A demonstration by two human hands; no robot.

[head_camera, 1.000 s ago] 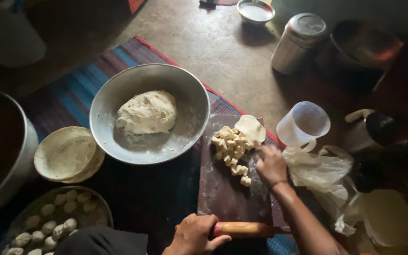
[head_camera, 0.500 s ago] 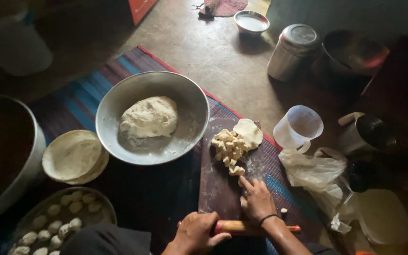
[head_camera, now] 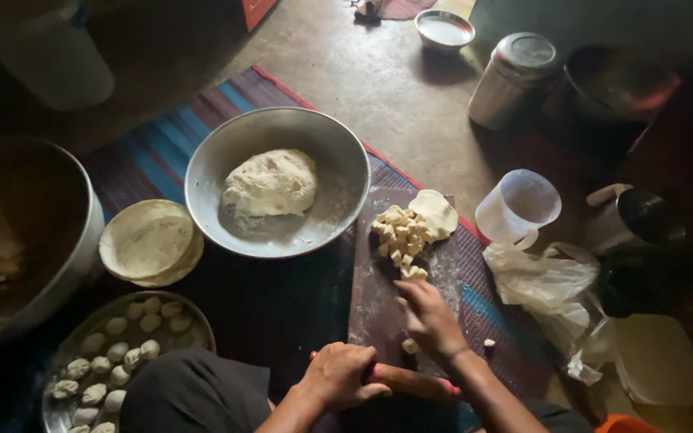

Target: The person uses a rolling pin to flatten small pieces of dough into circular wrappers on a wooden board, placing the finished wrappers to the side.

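Dough work on a dark wooden board point(head_camera: 378, 297) that lies on a striped woven mat point(head_camera: 162, 152). Left hand point(head_camera: 338, 375) is closed around the wooden rolling pin point(head_camera: 411, 381) at the board's near edge. Right hand point(head_camera: 431, 317) lies flat on the board's middle, fingers loose and apart, clamped on nothing; one small dough piece point(head_camera: 410, 345) sits just beside its wrist. Step in hand, by my read: picking a cut piece to flatten. The next move likely calls for setting one piece alone on bare board and bringing the pin over it.

Pile of cut dough cubes point(head_camera: 401, 234) at the board's far edge, pale, soft, floury, touching a thin rolled disc point(head_camera: 435, 212). Metal bowl point(head_camera: 276, 180) left of the board holds a rough dough lump point(head_camera: 270, 183). Stack of flat rounds point(head_camera: 150, 243) and a tray of shaped dumplings point(head_camera: 118, 361) lie further left.
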